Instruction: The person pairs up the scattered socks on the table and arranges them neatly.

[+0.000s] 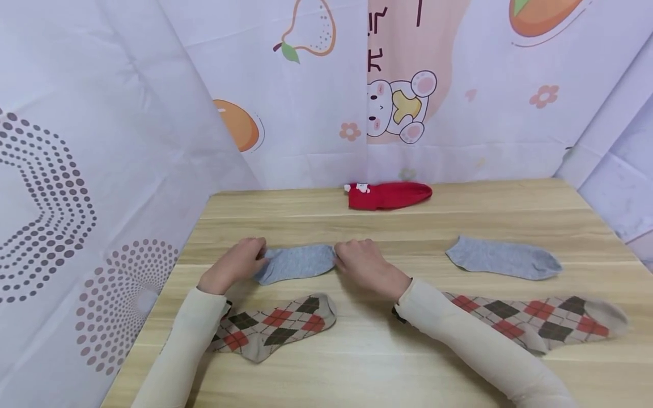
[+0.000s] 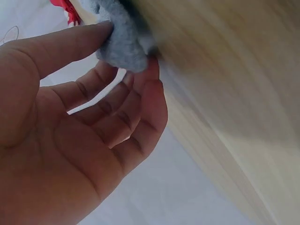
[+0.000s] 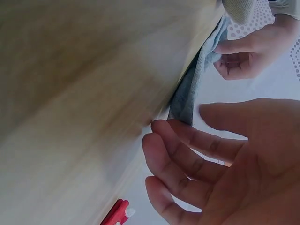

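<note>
A light grey ankle sock (image 1: 301, 262) lies between my two hands on the table. My left hand (image 1: 240, 260) pinches its left end; in the left wrist view the thumb lies on the grey cloth (image 2: 123, 49) with the fingers beneath. At the sock's right end is my right hand (image 1: 364, 263), its fingertips touching the cloth, thumb a little apart from it in the right wrist view. Just below lies an argyle sock (image 1: 285, 326) in beige, red and dark green, partly hidden by the left forearm.
Another grey ankle sock (image 1: 505, 258) lies to the right. Below it a second argyle sock (image 1: 556, 320) is partly covered by the right sleeve. A red sock (image 1: 390, 196) with a white figure lies at the back of the wooden table (image 1: 398, 368), before a printed curtain (image 1: 306, 113).
</note>
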Available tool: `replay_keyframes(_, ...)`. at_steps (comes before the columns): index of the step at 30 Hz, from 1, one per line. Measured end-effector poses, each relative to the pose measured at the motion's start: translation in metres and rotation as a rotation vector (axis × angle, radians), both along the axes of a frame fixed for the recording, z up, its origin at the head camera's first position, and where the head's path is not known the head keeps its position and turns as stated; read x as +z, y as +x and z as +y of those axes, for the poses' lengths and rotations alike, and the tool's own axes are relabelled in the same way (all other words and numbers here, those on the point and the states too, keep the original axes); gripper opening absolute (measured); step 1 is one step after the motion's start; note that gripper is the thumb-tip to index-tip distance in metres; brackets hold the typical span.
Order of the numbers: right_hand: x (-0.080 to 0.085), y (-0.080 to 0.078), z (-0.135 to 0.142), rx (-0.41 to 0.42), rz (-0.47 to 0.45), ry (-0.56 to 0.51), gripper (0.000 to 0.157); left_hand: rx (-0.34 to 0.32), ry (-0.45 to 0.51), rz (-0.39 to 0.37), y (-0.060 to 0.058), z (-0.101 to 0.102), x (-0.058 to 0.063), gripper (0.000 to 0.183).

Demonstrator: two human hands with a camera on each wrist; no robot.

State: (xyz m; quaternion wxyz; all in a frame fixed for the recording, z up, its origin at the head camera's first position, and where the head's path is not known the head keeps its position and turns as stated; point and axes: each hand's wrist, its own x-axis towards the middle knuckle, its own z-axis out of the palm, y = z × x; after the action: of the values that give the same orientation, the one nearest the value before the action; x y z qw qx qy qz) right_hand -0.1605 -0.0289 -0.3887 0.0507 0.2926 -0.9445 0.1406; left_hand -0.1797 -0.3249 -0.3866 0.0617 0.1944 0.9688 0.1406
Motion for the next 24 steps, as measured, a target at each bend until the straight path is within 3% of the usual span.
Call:
replay_keyframes(4,-0.001,0.000,-0.001,-0.009,-0.022,0.033,0.033,-0.026,0.030,-0.006,0.002,0.004,0.003,0.022)
replay_keyframes(11,0.000,-0.001,0.002,-0.021,-0.013,0.101,0.025,-0.088,0.113,-0.023,0.007,0.016,0.012,0.018)
replay_keyframes(19,0.007,-0.006,0.004,-0.117,0.072,0.142,0.027,-0.049,0.151,0.070,0.008,0.013,0.018,0.015)
replay_keyframes(24,0.013,-0.009,0.013,-0.168,0.013,0.107,0.026,-0.052,0.167,0.081,0.006,0.010,0.020,0.013)
